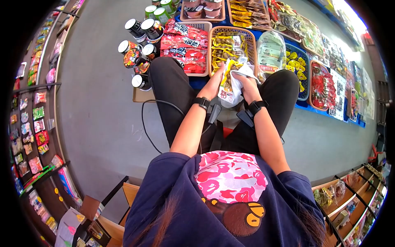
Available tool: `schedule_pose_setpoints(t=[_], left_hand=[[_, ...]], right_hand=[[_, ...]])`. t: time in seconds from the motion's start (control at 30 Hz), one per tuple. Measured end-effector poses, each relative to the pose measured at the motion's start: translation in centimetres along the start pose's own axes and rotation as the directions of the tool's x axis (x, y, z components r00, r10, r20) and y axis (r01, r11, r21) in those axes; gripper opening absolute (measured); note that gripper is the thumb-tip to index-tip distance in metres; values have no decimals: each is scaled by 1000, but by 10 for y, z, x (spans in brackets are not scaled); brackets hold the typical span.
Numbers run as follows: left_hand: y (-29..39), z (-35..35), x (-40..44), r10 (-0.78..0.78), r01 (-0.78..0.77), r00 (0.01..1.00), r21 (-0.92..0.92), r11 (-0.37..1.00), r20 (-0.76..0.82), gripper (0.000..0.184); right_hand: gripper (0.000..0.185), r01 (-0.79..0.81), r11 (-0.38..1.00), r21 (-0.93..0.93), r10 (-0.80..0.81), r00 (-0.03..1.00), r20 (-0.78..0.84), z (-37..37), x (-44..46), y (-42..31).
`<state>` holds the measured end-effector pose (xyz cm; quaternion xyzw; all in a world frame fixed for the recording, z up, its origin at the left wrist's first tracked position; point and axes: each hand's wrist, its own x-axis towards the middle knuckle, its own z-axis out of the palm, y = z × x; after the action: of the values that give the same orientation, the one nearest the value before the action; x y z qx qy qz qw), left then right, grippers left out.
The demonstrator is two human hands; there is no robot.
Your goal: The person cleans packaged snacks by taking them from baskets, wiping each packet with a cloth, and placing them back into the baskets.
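Note:
Between my knees, my left hand (215,85) is closed on the left side of a yellow-and-white snack packet (226,91). My right hand (248,87) grips a white cloth (238,81) that lies against the packet's right side. Just beyond both hands stands an orange-brown basket (254,49) of yellow snack packets (224,43). To its left, a basket (207,26) holds red packets (185,53). A clear plastic container (271,51) is right of the yellow packets. My fingertips are partly hidden by the cloth and packet.
Cup containers (151,29) are stacked at the left of the display. A blue basket (303,95) and a basket of red packets (323,88) stand to the right. A black cable (142,119) loops beside my left leg. Shelves (53,119) line the far left.

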<state>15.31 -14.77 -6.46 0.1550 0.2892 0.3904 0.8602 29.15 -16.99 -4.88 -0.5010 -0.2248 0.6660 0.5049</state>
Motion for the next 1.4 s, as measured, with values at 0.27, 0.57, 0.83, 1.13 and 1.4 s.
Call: schedule_pose_setpoints(t=[0.27,0.57,0.83,1.13,1.4], left_hand=[[-2,-3,-5,-60,64,998,271,960,-24,44],[-5,-5,-2,-6,16,999,299,954,-34,37],[-6,-8,0,87,-78,996,476,876,4,41],[2,1,-3,13,-13,999,3,1000,-49,42],[-1,-7,3,102,-99,993,45,994,-67,39]], right_hand=[[34,57,996,-65,-59,998,-24,-5,2,6],[34,61,991,-115,-69,996,-61,0,-3,2],[33,82,988,-127,-89,995,-47,0,-5,-1],[35,129,989,68,-117,982,-149,4,-2,1],[30,150,957,248,-115,982,-149,3,-1,-6]])
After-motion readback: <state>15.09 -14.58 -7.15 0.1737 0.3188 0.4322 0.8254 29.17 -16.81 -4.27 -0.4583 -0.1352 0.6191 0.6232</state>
